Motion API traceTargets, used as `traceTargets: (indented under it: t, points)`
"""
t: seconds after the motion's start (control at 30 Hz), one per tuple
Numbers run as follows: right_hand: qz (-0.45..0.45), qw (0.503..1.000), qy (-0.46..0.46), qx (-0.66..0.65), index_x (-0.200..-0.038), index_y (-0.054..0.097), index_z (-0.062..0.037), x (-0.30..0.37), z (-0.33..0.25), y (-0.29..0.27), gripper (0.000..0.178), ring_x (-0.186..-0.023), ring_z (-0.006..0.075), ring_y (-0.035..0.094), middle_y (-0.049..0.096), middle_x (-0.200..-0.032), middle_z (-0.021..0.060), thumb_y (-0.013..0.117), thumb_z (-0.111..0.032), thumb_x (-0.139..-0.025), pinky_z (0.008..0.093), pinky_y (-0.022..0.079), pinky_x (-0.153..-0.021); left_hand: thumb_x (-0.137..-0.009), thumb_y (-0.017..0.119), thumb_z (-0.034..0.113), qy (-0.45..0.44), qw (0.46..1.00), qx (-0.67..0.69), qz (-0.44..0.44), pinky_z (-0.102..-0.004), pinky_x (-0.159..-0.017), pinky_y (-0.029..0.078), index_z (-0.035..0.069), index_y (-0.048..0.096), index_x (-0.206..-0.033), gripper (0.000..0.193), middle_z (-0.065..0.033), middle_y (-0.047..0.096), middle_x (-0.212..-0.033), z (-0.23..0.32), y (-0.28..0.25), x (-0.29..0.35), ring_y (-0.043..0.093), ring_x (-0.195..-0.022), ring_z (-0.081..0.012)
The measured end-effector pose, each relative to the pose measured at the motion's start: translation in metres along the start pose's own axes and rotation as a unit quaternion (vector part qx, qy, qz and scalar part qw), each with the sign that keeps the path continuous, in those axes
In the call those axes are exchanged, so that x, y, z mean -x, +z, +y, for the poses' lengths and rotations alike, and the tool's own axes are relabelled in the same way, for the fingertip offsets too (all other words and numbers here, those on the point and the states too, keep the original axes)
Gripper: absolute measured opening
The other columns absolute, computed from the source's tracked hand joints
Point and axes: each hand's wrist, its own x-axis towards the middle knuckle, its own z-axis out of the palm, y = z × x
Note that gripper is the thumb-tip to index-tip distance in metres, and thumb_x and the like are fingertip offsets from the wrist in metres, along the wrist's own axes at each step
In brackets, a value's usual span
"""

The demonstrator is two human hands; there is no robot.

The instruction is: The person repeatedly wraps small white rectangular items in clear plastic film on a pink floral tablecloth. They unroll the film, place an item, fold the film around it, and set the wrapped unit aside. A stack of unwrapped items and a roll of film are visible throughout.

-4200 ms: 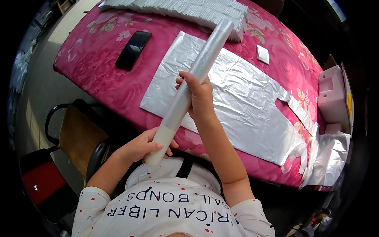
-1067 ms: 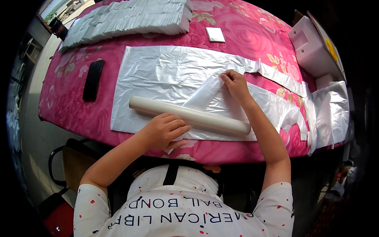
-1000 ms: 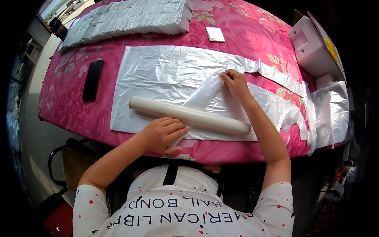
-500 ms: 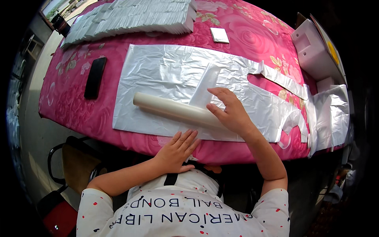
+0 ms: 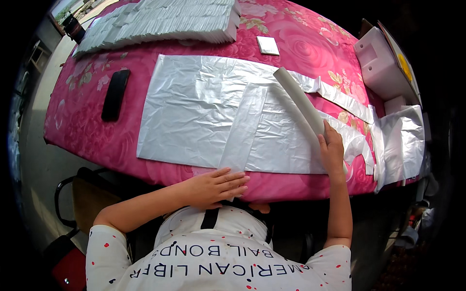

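Observation:
A stack of silvery-white plastic vest bags (image 5: 187, 111) lies flat on the pink flowered tablecloth, with its handle loops to the right. Across its middle rests a narrow folded strip of the same plastic (image 5: 245, 119), running toward my body. At the near table edge my left hand (image 5: 216, 188) lies flat with fingers stretched out, over the strip's near end. A pale, smooth tube (image 5: 302, 104) slants over the right half of the bags. My right hand (image 5: 332, 148) grips it near its lower end; part of the fingers is hidden behind it.
Rows of folded white bags (image 5: 170, 24) stand at the far left. A black phone (image 5: 116, 95) lies left of the sheets, a small white packet (image 5: 268, 45) beyond them. At right are a white foam box (image 5: 383, 63) and crumpled plastic (image 5: 400, 145). A chair (image 5: 92, 199) stands below left.
My right hand has taken the tube right and turned it from nearly level to a steep slant. The folded strip now extends to the near edge, and my left hand has shifted slightly down.

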Motion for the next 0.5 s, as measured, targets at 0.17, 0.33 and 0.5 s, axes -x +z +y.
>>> traceTargets:
  t: [0.17, 0.33, 0.5]
  points:
    - [-0.117, 0.978, -0.126, -0.114, -0.123, 0.053, -0.0108, 0.032, -0.042, -0.004, 0.049, -0.102, 0.0271, 0.05, 0.058, -0.113, 0.0079, 0.063, -0.005, -0.075, 0.0367, 0.039, -0.092, -0.08, 0.053, 0.023, -0.007, 0.99, -0.135, 0.028, -0.0431, -0.11, 0.018, 0.01, 0.033, -0.136, 0.062, -0.0136, 0.029, -0.143, -0.003, 0.018, 0.001, 0.025, -0.135, -0.026]
    - [-0.156, 0.956, -0.242, -0.048, -0.118, 0.057, -0.0172, 0.032, -0.073, 0.017, 0.051, -0.104, 0.0244, 0.051, 0.057, -0.113, 0.002, 0.068, -0.006, -0.07, 0.0489, 0.03, -0.101, -0.084, 0.047, 0.024, -0.068, 0.985, -0.126, 0.093, -0.0455, -0.107, 0.025, 0.014, 0.038, -0.133, 0.05, -0.013, 0.035, -0.14, 0.02, 0.03, -0.01, 0.033, -0.13, -0.0267]
    - [-0.098, 0.958, -0.265, -0.056, -0.116, 0.058, -0.0149, -0.024, -0.08, 0.047, 0.045, -0.104, 0.0239, 0.051, 0.058, -0.112, 0.0019, 0.065, -0.006, -0.073, 0.0504, 0.025, -0.103, -0.086, 0.041, 0.023, -0.069, 0.981, -0.165, 0.077, -0.0408, -0.107, 0.022, 0.014, 0.036, -0.134, 0.05, -0.0117, 0.031, -0.144, 0.026, 0.041, -0.009, 0.03, -0.133, -0.0251]
